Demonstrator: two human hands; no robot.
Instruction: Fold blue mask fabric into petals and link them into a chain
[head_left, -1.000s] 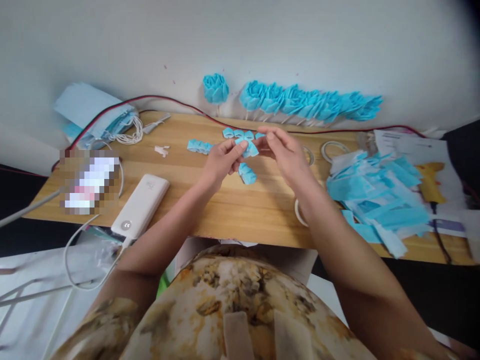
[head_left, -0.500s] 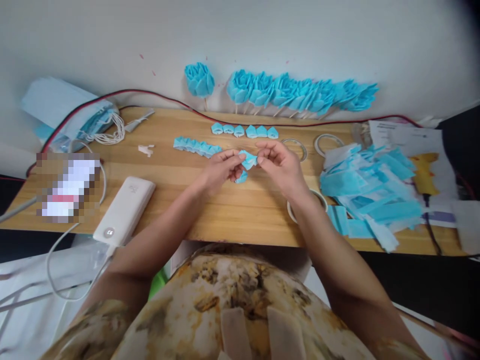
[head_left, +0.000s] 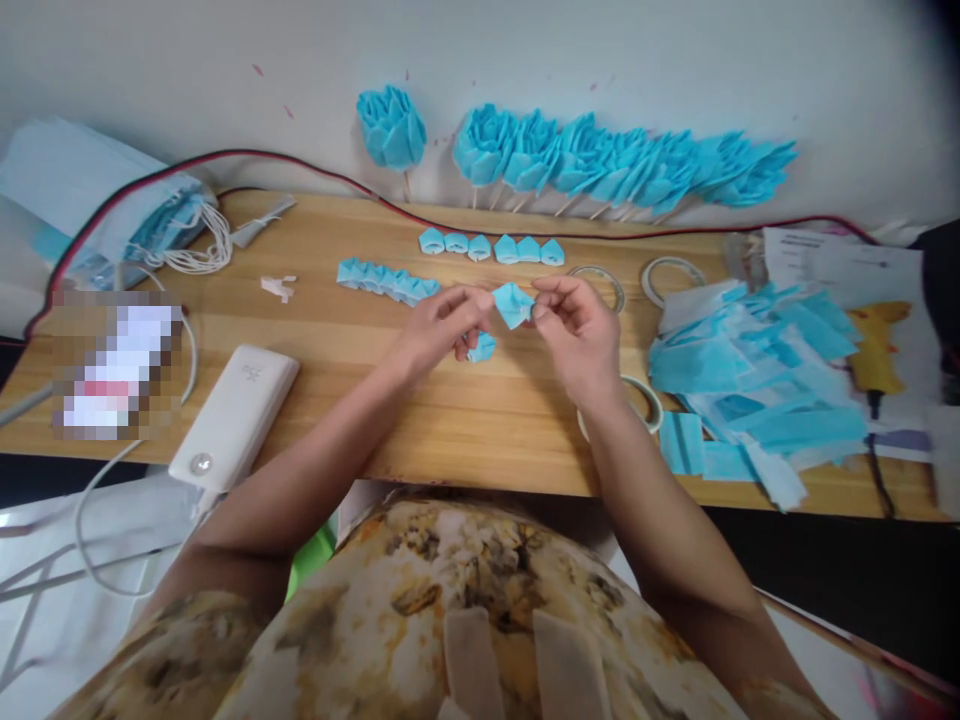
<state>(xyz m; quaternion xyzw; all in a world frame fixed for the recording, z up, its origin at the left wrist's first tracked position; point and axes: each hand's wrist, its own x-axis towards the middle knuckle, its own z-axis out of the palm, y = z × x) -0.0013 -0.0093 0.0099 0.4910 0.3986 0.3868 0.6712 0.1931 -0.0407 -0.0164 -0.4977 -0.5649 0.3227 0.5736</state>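
Piece (head_left: 513,305) (blue) now plainly diamond-shaped

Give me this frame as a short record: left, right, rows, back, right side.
Left grip: fingertips at the piece's left corner, contact unclear; second piece beneath, held or resting unclear
Right grip: pinching the same piece's right corner
Rows: far row, six folded; near row, left of it
Back: blue flowers
Right side: blue strips, yellow tool
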